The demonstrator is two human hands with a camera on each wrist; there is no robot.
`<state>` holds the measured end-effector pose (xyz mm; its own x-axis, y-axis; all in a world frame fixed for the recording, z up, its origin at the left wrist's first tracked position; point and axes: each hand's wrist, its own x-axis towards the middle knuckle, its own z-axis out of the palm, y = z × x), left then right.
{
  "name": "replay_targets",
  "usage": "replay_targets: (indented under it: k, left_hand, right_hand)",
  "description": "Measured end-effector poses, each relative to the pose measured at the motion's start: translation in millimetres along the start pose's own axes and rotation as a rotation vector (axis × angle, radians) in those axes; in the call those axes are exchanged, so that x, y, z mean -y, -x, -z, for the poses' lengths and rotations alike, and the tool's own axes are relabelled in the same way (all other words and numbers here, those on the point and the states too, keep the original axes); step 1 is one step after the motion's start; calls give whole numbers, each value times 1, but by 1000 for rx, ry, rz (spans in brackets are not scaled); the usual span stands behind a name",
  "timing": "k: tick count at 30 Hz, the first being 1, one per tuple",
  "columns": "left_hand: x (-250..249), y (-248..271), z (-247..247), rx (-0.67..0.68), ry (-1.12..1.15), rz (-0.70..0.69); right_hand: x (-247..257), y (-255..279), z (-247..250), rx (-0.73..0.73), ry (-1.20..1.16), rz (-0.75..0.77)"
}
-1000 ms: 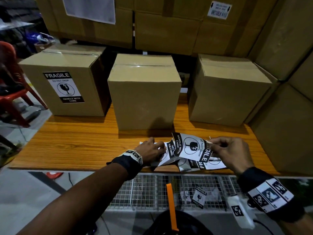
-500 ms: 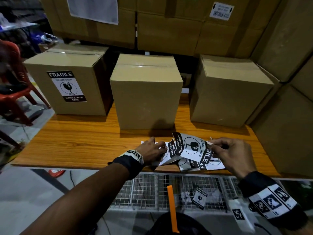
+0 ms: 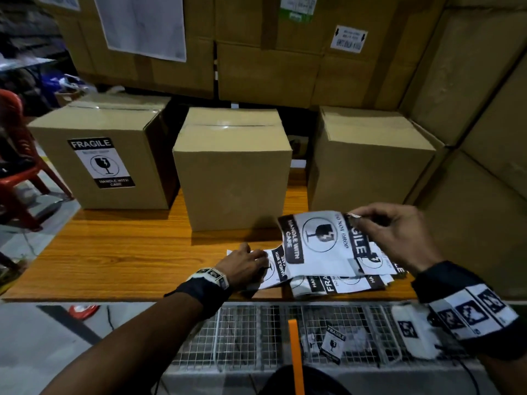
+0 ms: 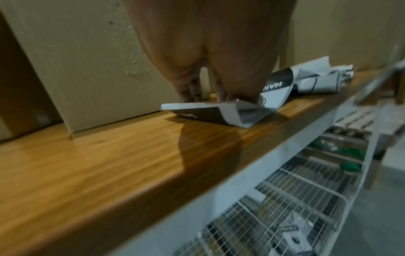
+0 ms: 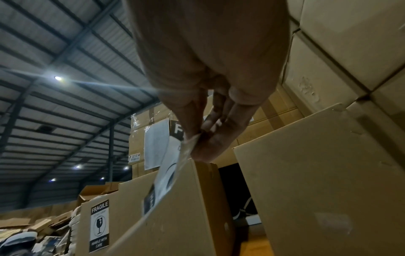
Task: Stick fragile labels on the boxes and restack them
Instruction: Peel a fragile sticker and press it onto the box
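Note:
Three cardboard boxes stand on the wooden table (image 3: 114,260). The left box (image 3: 137,155) carries a fragile label (image 3: 101,162); the middle box (image 3: 232,178) and the right box (image 3: 368,166) show bare fronts. My right hand (image 3: 356,220) pinches the top edge of a loose fragile label (image 3: 316,240) and holds it above the table, in front of the middle box (image 5: 175,216). The right wrist view shows that pinch (image 5: 197,136). My left hand (image 3: 261,262) presses its fingertips (image 4: 188,97) onto a sheet (image 4: 208,112) at the left end of the label pile (image 3: 342,283).
Tall stacked cartons (image 3: 470,81) close in the back and the right side. A red plastic chair (image 3: 17,172) stands left of the table. Below the table's front edge are wire baskets (image 3: 242,337) with a small fragile label (image 3: 332,342) and an orange handle (image 3: 295,352).
My right hand has raised the label higher and a little to the right, away from the pile. The left hand stays pressed on the sheet.

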<state>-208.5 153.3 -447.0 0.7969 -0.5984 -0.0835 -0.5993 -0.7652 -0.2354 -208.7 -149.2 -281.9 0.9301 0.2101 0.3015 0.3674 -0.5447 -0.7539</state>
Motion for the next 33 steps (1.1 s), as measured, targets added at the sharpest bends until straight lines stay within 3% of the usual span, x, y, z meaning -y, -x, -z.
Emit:
replay_targets:
  k: [3,4,8,10,11,13,15,20,23,25,29,33]
  left_hand:
    - [-3,8,4,-27,122,56]
    - [-2,12,6,-98,156,83]
    - [9,34,31,-590,251,331]
    - [15,43,68,-782,308,418]
    - [19,44,89,-802,377,441]
    - [25,44,124,-702,505,421]
    - [30,43,137,-654,503,383]
    - [47,56,127,-835,506,487]
    - [49,67,129,-876,501,565]
    - [53,75,128,-861,537,621]
    - [63,84,123,-794,744,710]
    - [68,78,126,-828,1098,703]
  right_hand:
    - [10,-13,-10,124,79,46]
    - [14,-19,-13,168,91,65]
    - [32,-42,-27,324,247,220]
    - [46,-53,-36,383,313,314]
    - [54,-57,-41,410,342,365]
    - [68,-64,-54,449,385,453]
    - [79,-70,-69,467,399,506]
    - [90,-86,-93,468,378,576]
    - [92,-91,-100,480,422,596]
    - [91,-96,-98,409,464,573]
    - [88,-98,-99,341,300,497]
    - [84,-96,-123,244,252,543]
